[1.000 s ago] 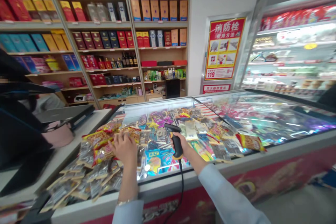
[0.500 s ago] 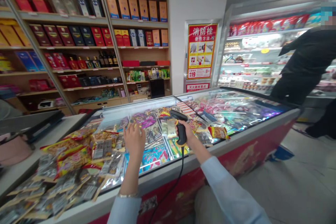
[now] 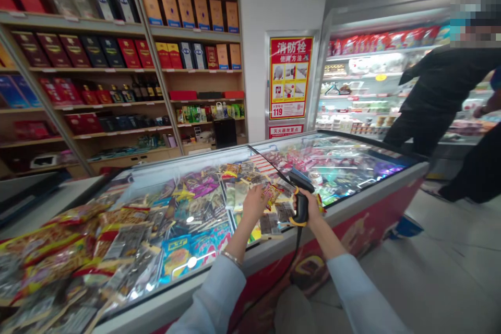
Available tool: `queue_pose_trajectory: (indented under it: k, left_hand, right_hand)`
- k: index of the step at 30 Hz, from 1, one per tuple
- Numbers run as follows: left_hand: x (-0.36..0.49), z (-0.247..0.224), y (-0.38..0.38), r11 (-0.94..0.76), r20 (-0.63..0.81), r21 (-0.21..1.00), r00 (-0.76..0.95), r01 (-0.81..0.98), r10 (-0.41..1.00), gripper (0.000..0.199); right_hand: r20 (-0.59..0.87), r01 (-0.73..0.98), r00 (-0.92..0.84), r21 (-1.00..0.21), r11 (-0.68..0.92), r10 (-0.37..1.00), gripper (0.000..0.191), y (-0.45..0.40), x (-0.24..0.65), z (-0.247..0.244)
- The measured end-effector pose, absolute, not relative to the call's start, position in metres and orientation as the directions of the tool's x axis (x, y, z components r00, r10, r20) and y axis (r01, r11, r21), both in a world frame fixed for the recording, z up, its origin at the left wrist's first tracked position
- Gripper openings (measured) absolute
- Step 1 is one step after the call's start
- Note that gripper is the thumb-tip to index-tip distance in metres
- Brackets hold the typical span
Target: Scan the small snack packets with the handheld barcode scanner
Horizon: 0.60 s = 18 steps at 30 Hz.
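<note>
My right hand is wrapped round the grip of a black and yellow barcode scanner, whose head tilts up to the left. A cable hangs from the scanner's grip. Just left of it, my left hand reaches over the freezer's glass, fingers stretched toward a small red-and-yellow snack packet. Its fingertips meet the packet's edge; a firm grasp does not show. Dark clear-fronted packets lie in front of that hand. Another red-and-yellow packet is mostly hidden behind my right hand.
A chest freezer spans the front, ice-cream packs under its glass. Snack bags are heaped at left. Boxed bottles fill the shelves behind. A person in black stands by the lit fridge at right; another person's arm shows at the edge.
My left hand has moved right and slightly down, from above the glass to the small packet. My right hand has carried the scanner right and lower. The view has turned slightly right.
</note>
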<state>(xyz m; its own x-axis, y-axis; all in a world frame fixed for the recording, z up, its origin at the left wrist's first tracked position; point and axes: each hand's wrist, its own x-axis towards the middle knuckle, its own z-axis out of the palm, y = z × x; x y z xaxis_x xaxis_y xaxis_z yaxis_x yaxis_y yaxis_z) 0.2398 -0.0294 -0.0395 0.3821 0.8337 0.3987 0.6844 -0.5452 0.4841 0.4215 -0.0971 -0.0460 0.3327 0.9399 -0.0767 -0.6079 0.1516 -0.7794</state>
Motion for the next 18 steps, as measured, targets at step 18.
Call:
queue_pose_trajectory:
  k: [18]
  left_hand:
    - [0.246,-0.073,-0.006,-0.568,0.435,0.671,0.368,0.476,0.822,0.063]
  right_hand:
    - [-0.056,-0.541,0.384,-0.822,0.175,0.922,0.022,-0.092,0.419,-0.061]
